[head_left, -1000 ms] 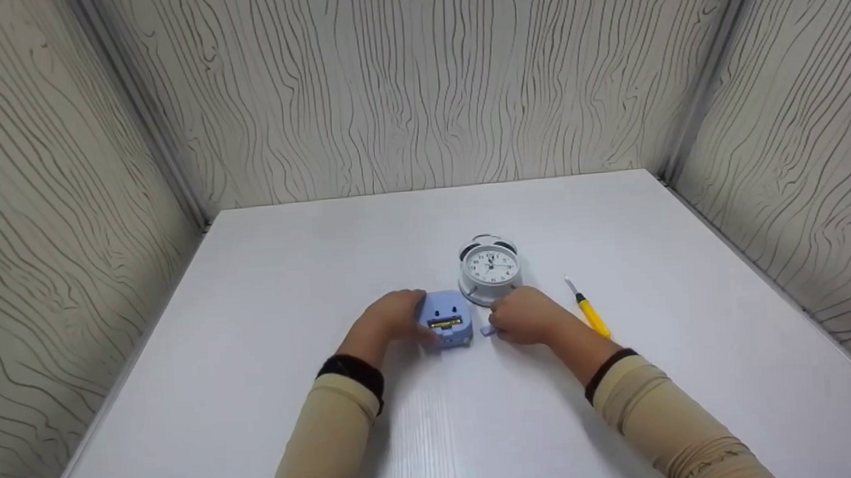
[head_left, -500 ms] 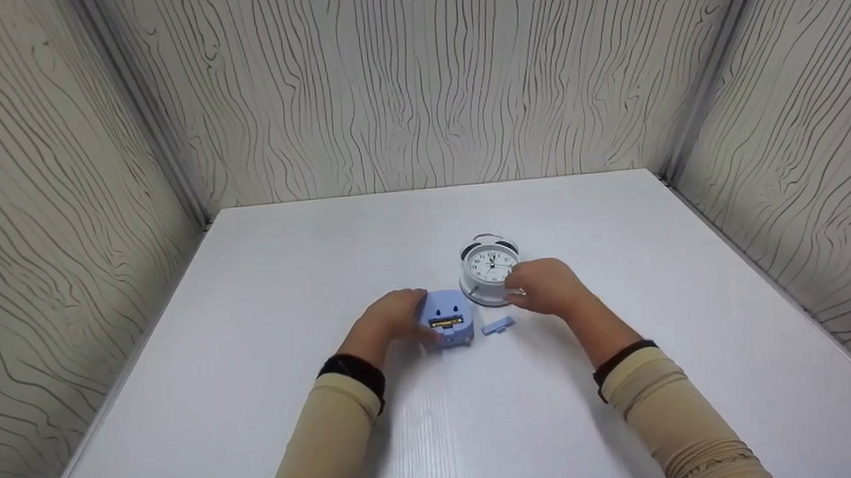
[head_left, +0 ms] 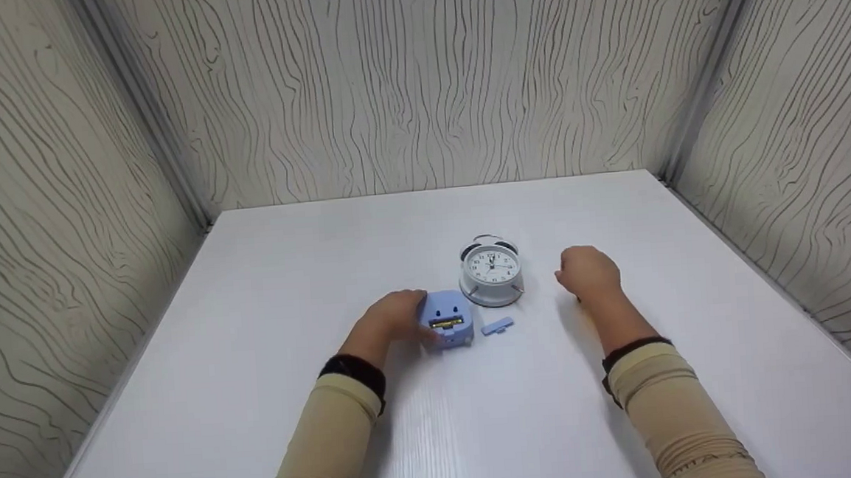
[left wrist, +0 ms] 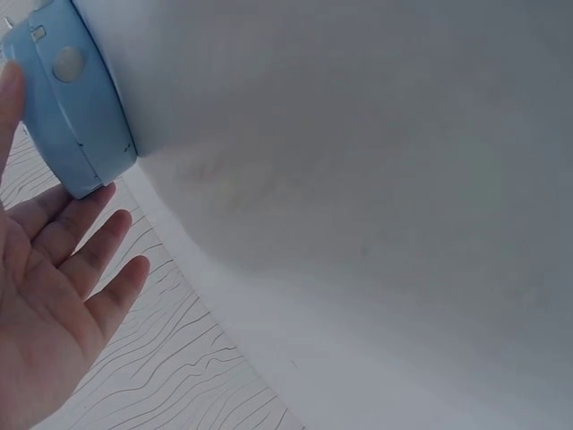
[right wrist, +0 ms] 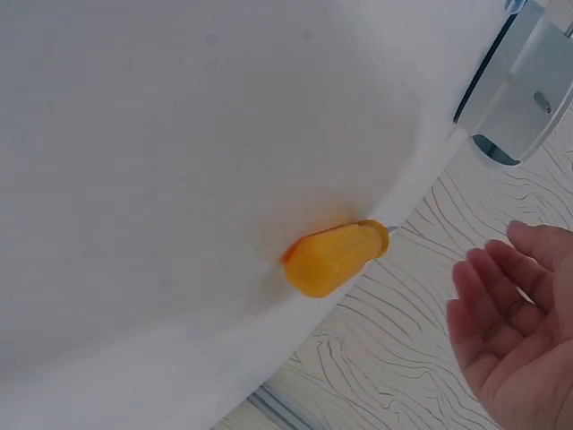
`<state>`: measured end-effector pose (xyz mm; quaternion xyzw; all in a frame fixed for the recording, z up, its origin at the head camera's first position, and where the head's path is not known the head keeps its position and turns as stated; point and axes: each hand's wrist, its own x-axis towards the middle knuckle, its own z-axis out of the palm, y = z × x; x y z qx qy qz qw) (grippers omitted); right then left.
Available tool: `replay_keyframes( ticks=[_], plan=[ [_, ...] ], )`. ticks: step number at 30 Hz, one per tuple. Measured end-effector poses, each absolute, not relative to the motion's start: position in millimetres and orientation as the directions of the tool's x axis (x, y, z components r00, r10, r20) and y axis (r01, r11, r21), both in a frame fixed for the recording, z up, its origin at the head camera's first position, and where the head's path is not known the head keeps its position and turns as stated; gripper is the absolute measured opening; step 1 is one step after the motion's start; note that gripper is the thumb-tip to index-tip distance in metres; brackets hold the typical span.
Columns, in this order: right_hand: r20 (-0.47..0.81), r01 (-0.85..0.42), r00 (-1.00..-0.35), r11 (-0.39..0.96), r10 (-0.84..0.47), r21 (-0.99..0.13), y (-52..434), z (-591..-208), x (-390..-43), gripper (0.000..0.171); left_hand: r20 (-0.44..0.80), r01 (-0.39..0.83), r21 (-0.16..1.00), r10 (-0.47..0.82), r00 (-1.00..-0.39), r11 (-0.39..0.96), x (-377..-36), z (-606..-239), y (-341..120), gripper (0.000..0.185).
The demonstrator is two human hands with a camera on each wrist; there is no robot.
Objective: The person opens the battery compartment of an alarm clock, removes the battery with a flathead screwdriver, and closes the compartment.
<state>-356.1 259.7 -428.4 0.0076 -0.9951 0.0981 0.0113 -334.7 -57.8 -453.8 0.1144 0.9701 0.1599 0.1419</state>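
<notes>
My left hand (head_left: 390,319) grips the left side of a small light-blue clock (head_left: 447,319) lying on the white table (head_left: 323,260), its open battery slot facing up. In the left wrist view the thumb and fingers (left wrist: 63,287) bracket the blue clock (left wrist: 72,98). A small blue cover (head_left: 497,326) lies loose just right of it. My right hand (head_left: 586,273) hovers with relaxed fingers, holding nothing, right of the white twin-bell alarm clock (head_left: 491,270). The right wrist view shows that hand (right wrist: 510,322) near a yellow-handled screwdriver (right wrist: 336,260), which the head view hides.
Wood-grain panels (head_left: 416,84) wall the table in on the left, back and right. The white alarm clock (right wrist: 528,81) stands just behind the blue one.
My right hand let go of the blue cover, left it on the table, and moved right past the white clock to above the screwdriver. The left hand stayed put.
</notes>
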Motion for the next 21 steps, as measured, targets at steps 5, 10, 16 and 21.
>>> replay_keyframes(
  ticks=[5, 10, 16, 21],
  plan=[
    [-0.086, 0.088, -0.994, 0.977, 0.073, -0.195, 272.3, -436.3, -353.4, 0.021, -0.243, 0.16, 0.352, 0.255, -0.936, 0.922, -334.3, -453.8, -57.1, 0.094],
    [-0.188, 0.154, -0.974, 0.974, 0.122, -0.164, 276.2, -442.6, -348.3, 0.03, -0.241, 0.158, 0.36, 0.255, -0.936, 0.919, -335.1, -453.7, -57.9, 0.094],
    [-0.27, 0.135, -0.958, 0.984, 0.1, -0.116, 275.6, -447.8, -345.5, 0.03, -0.246, 0.159, 0.363, 0.26, -0.934, 0.918, -336.1, -455.0, -58.5, 0.093],
    [-0.283, 0.124, -0.955, 0.987, 0.09, -0.104, 274.6, -449.5, -347.0, 0.029, -0.243, 0.167, 0.357, 0.264, -0.933, 0.919, -336.0, -455.6, -58.2, 0.089]
  ],
)
